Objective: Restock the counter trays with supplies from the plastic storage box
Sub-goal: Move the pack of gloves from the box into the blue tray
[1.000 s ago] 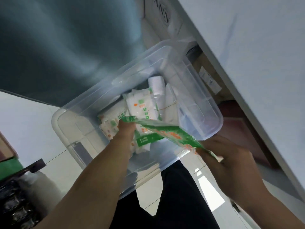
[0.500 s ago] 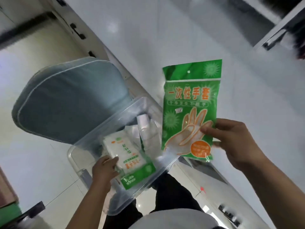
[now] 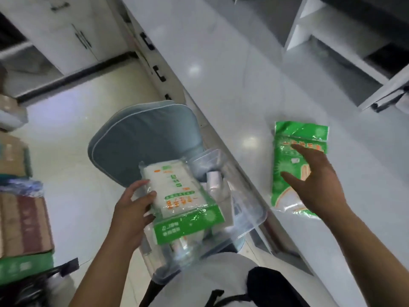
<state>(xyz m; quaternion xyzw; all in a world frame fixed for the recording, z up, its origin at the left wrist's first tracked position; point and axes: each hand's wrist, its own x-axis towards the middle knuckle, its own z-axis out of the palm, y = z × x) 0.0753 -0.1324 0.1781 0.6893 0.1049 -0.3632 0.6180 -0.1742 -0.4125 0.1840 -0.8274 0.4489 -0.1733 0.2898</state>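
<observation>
The left hand point(image 3: 132, 209) grips a white-and-green pack point(image 3: 179, 200) by its edge, fingers curled round it, above the clear box point(image 3: 250, 209) beside the counter point(image 3: 221, 63). The right hand point(image 3: 318, 182) hovers with fingers spread and holding nothing over a green glove pack point(image 3: 287, 151) lying flat on the counter.

Pretty plain room tbh: glossy pale tile floor point(image 3: 73, 134) bouncing the ceiling light, long white counter point(image 3: 221, 69) running diagonally, white cabinets point(image 3: 73, 34) with dark handles at the back. A blue-grey cushioned chair point(image 3: 143, 138) sits by the counter, cardboard boxes point(image 3: 22, 218) stacked far left.
</observation>
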